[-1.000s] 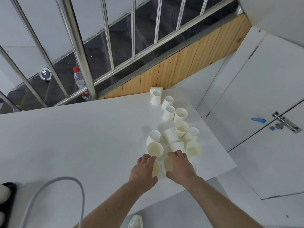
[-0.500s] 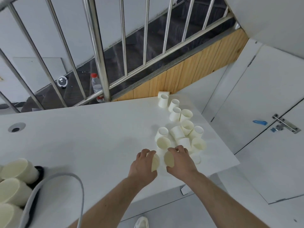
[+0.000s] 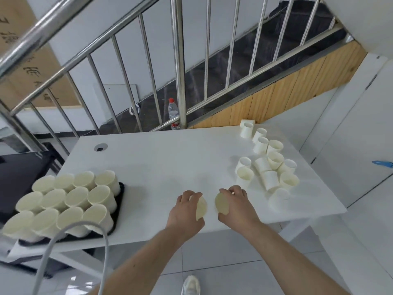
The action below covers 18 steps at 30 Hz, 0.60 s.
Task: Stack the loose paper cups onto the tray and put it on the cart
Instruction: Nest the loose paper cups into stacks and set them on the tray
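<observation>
Tray (image 3: 121,189) of cups now in view, far left on surface (image 3: 170,158). Left hand (image 3: 187,209) and right hand (image 3: 234,206) have each lifted a cup, fingers curled round it, away from loose cups (image 3: 268,167) right. Next: carry to tray.

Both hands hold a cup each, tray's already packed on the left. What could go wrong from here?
1. The black tray sits at the table's near-left corner, crowded with cups; adding the cup in the left hand may topple neighbours.
2. The grey cable arcs in front of the tray and could snag it when lifted.
3. The loose cups crowd the right edge; the right hand reaching back could knock one off.
</observation>
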Available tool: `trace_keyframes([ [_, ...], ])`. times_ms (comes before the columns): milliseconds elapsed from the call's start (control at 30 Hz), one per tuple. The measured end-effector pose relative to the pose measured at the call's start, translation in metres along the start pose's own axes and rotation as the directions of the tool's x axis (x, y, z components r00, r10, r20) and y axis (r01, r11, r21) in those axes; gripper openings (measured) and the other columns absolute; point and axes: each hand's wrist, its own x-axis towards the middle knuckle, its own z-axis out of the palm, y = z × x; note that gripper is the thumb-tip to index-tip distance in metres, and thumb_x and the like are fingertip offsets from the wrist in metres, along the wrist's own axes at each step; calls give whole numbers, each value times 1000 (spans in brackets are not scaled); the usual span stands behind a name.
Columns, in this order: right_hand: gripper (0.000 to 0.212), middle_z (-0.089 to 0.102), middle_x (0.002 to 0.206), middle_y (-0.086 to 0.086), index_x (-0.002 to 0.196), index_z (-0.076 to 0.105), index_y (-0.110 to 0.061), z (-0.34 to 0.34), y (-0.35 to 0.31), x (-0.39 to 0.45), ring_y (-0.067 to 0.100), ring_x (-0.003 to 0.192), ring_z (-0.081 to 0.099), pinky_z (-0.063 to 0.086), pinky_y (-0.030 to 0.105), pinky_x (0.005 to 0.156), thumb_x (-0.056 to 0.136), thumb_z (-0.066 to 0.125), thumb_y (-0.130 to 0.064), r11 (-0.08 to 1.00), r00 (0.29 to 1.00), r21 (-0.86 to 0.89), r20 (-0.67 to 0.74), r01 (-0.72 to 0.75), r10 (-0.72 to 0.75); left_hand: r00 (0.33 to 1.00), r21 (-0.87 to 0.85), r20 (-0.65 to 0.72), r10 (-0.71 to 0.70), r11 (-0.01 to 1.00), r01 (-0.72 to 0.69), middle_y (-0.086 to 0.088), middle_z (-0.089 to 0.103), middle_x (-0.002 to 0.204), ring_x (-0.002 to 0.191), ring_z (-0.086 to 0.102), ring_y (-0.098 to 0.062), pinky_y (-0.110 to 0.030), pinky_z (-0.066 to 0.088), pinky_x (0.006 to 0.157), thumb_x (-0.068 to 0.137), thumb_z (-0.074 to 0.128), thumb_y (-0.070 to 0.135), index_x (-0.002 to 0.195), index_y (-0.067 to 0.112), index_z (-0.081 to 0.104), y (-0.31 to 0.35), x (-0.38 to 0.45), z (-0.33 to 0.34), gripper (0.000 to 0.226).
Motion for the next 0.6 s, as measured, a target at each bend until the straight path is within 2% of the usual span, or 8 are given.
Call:
trace_keyframes([
  [200,71,29,136,-3,147,34,-24,15,-49,3,18,129,29,51,30,86,82,63,-26,995,995,-31,30,100,-99,994,-17,-107,-21,1000,19,7,26,146,133,29,-15,-28,45,93,81,57,25,144,29,30,-31,-23,-27,68],
  [367,69,30,136,-3,146,34,-24,31,-116,19,18,129,29,51,30,85,83,62,-25,977,979,-57,43,204,-201,980,-61,-177,-91,995,82,6,28,146,134,28,-16,-29,42,99,81,57,25,144,27,31,-90,-40,-56,68],
  [600,68,30,135,-5,144,36,-25,62,-221,55,16,128,29,52,32,85,82,64,-28,955,955,-35,53,294,-292,942,-95,-287,-174,984,153,7,30,146,134,30,-17,-28,42,95,84,60,33,143,27,33,-189,-53,-109,65],
])
